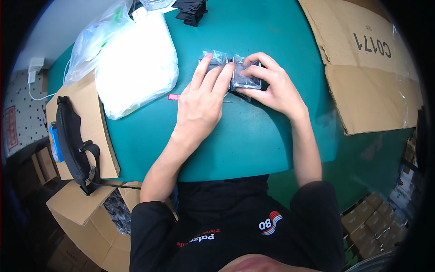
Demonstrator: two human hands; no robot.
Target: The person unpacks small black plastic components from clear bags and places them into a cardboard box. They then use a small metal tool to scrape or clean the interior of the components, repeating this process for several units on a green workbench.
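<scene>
A dark, boxy item in clear plastic wrap (247, 82) lies on the green table in front of me. My left hand (200, 97) rests over its left part, fingers stretched out and apart on the crinkled film; the thumb is hidden. At the right end, my right hand (277, 86) grips the wrapped item, thumb along the near edge and bent fingers on top. Between and under my fingers the item's exact kind cannot be made out. Beside my left hand lies a small red strip (173, 97).
A full white plastic bag (138, 63) stands at left, near a cardboard flap with a black padded strap (74, 140). Black plastic parts (191, 12) sit at the far edge. A large cardboard box (369, 77) borders the right; an open carton (97, 226) is below left.
</scene>
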